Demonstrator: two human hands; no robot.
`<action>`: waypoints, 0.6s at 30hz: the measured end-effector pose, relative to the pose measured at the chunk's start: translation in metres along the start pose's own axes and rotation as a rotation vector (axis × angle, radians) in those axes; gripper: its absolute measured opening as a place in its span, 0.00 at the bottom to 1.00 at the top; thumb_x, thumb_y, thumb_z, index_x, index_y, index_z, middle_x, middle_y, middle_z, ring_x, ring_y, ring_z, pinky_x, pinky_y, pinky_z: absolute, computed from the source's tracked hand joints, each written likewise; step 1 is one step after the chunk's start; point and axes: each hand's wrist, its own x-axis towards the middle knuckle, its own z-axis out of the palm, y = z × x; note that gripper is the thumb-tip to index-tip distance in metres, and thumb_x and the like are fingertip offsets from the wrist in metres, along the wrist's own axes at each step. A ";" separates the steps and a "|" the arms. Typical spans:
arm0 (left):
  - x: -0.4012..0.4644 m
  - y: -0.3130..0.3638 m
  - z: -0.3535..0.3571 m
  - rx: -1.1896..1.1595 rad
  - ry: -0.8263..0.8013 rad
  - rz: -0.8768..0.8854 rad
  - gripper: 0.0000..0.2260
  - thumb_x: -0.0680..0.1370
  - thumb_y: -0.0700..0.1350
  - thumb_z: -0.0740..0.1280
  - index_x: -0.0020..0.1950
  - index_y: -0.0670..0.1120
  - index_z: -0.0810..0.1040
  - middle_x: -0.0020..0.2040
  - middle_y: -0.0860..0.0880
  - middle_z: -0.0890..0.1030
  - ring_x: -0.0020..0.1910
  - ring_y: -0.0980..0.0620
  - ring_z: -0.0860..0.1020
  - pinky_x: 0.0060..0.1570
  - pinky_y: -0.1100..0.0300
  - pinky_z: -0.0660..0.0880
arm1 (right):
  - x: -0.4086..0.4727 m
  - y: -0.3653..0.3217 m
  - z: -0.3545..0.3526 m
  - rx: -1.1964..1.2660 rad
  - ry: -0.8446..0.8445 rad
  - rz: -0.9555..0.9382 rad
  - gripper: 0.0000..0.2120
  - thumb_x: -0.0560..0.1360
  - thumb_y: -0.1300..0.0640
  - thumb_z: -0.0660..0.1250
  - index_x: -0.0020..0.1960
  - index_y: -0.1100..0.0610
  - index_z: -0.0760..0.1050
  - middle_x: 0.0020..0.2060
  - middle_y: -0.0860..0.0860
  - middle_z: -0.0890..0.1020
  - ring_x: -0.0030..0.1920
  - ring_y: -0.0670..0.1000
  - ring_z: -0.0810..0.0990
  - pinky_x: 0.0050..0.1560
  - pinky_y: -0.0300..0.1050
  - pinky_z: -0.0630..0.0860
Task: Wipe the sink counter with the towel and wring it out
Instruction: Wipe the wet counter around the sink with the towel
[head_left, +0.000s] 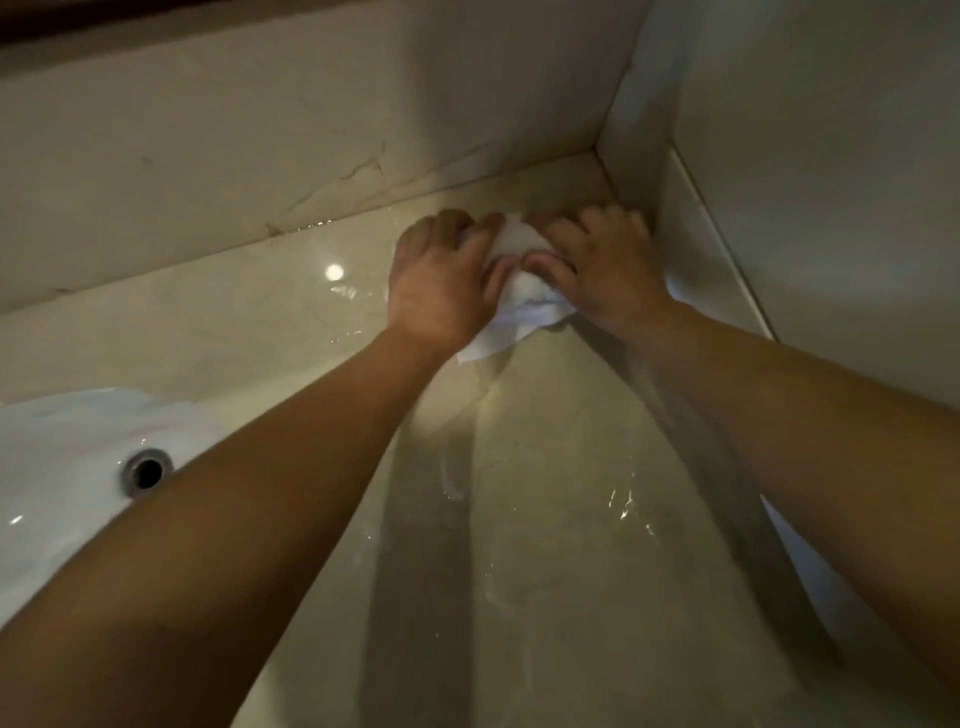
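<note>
Both hands grip a bunched white towel (519, 270) on the wet marble counter (545, 493). Left hand (441, 280) and right hand (602, 265) curl round it, thumbs nearly touching.

Glossy wet marble-look stone counter (545, 493), soft white cloth towel (519, 291), smooth glazed white sink (62, 467), metal overflow ring (147, 471)
</note>
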 end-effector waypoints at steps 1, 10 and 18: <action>0.005 0.000 0.002 -0.011 -0.010 -0.027 0.21 0.79 0.57 0.60 0.65 0.47 0.78 0.55 0.40 0.79 0.51 0.37 0.77 0.54 0.48 0.72 | 0.004 0.000 0.002 -0.017 -0.022 0.033 0.25 0.76 0.38 0.59 0.61 0.52 0.81 0.42 0.60 0.81 0.42 0.63 0.79 0.45 0.54 0.73; -0.045 0.013 -0.011 -0.096 -0.056 0.036 0.19 0.80 0.56 0.60 0.64 0.46 0.78 0.54 0.41 0.79 0.50 0.40 0.77 0.50 0.49 0.74 | -0.060 -0.024 -0.022 0.079 -0.090 0.076 0.23 0.77 0.41 0.62 0.65 0.53 0.79 0.54 0.56 0.82 0.52 0.61 0.79 0.57 0.56 0.70; -0.116 0.028 -0.027 -0.147 -0.103 0.072 0.20 0.79 0.57 0.61 0.65 0.47 0.77 0.58 0.42 0.78 0.54 0.41 0.76 0.55 0.49 0.73 | -0.132 -0.060 -0.051 0.124 -0.104 0.071 0.23 0.78 0.45 0.62 0.66 0.57 0.78 0.57 0.58 0.81 0.56 0.62 0.79 0.61 0.60 0.71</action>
